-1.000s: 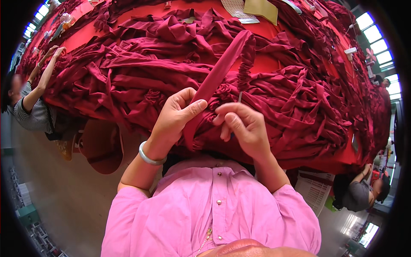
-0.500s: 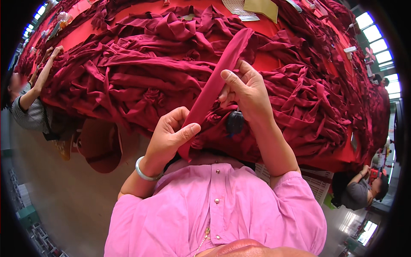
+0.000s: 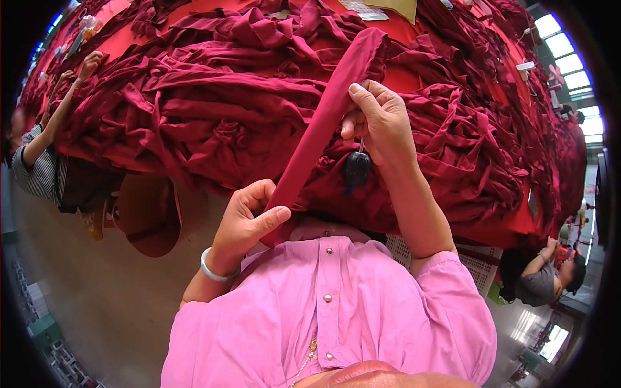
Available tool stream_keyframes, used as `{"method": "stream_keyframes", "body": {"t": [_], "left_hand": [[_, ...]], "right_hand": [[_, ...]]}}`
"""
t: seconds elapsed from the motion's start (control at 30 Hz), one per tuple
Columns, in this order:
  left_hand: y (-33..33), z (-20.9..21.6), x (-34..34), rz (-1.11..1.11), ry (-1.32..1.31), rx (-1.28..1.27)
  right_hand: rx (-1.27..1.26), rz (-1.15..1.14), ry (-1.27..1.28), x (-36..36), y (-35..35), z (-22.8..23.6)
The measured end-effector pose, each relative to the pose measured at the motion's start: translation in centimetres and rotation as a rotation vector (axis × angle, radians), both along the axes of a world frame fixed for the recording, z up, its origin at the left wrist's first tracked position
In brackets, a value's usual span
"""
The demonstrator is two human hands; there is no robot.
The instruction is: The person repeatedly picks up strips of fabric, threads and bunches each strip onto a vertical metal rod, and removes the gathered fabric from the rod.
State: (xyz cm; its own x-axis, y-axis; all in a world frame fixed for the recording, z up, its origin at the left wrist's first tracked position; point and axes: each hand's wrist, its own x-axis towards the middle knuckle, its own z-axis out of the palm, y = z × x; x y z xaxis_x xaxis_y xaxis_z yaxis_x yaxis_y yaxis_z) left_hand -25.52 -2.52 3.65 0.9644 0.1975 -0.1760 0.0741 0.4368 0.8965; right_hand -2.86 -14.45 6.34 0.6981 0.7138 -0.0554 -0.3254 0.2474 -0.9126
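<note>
A long, folded dark red fabric strip [image 3: 317,126] stretches diagonally between my hands, its far end up and to the right. Low down, my left hand [image 3: 249,210] is closed on the strip, thumb on top and fingers wrapped behind. Further up, my right hand [image 3: 381,116] pinches the strip's right edge between thumb and fingers. Below the right hand's curled fingers is a small tool with a black, rounded handle [image 3: 357,169]. Its thin metal shaft runs up into that hand, where the fingers hide its end.
Heaped dark red fabric [image 3: 213,110] covers the red-topped table [image 3: 404,87] ahead. A reddish-brown round stool [image 3: 149,213] stands below the left edge. Co-workers are at the left, in a striped sleeve [image 3: 39,171], and at the right, in a grey top [image 3: 540,281]. A perforated white panel [image 3: 482,265] shows beneath the table.
The view has shifted slightly. My right hand and the strip's far end sit a little higher and further right, my left hand slightly lower. Both hands still hold the strip.
</note>
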Motion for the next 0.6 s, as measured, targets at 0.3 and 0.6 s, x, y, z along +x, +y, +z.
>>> {"method": "stream_keyframes", "body": {"t": [0.3, 0.6], "left_hand": [[-0.5, -0.4, -1.6, -0.02, -0.013, -0.033], [-0.5, -0.7, -2.8, 0.034, -0.007, -0.109]], "right_hand": [[0.027, -0.007, 0.015, 0.7, 0.0, 0.2], [0.002, 0.013, 0.008, 1.0, 0.0, -0.2]]}}
